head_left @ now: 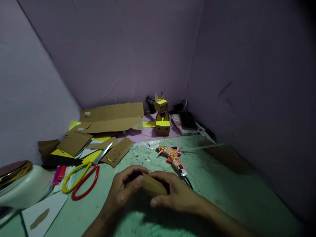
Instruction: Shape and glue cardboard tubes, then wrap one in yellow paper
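Observation:
A small brown cardboard piece [153, 185] is held above the green tabletop [98, 210], between both hands. My left hand [127, 186] grips its left end, with the thumb on the near face and the fingers curled behind. At its right end my right hand [170, 191] closes round it, thumb below and fingers over the top. The far side of the piece is hidden by the fingers. Just beyond the hands lies a floral-patterned glue gun [174, 154] with a clear stick in its back end.
Open scissors [95, 164] with yellow and red handles lie left, near cardboard sheets [111, 115] and markers [59, 174]. Two eared cardboard boxes [162, 129] stand at the back, beside a phone [188, 120]. A white container [29, 187] sits far left.

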{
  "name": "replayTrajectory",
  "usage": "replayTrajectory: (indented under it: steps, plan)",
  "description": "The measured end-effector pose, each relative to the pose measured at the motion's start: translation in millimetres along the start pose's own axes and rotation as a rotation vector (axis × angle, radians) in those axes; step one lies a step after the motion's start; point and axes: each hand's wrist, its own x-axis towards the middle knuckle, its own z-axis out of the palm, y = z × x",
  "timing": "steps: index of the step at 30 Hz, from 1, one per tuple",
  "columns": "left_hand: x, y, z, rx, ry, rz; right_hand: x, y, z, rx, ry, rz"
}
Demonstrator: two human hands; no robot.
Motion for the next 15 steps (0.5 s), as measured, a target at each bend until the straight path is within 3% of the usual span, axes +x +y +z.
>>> replayTrajectory:
  steps: [3, 5, 7, 12, 15]
  plan:
    - [1, -2, 4.6, -0.138, 0.120, 0.016, 0, -4, -4, 0.132, -0.036, 0.020]
    - [2, -4, 6.7, -0.266, 0.198, 0.034, 2, -4, -7, 0.320, 0.029, 0.007]
    - [3, -7, 7.7, -0.316, 0.203, 0.035, 4, -2, -9, 0.544, 0.099, 0.015]
    - [6, -22, 10.0, -0.337, -0.123, -0.196, 10, 10, -7, 0.783, 0.129, 0.001]
    - [5, -25, 12.0, -0.283, -0.228, -0.195, 11, 14, -7, 0.734, 0.163, -0.022]
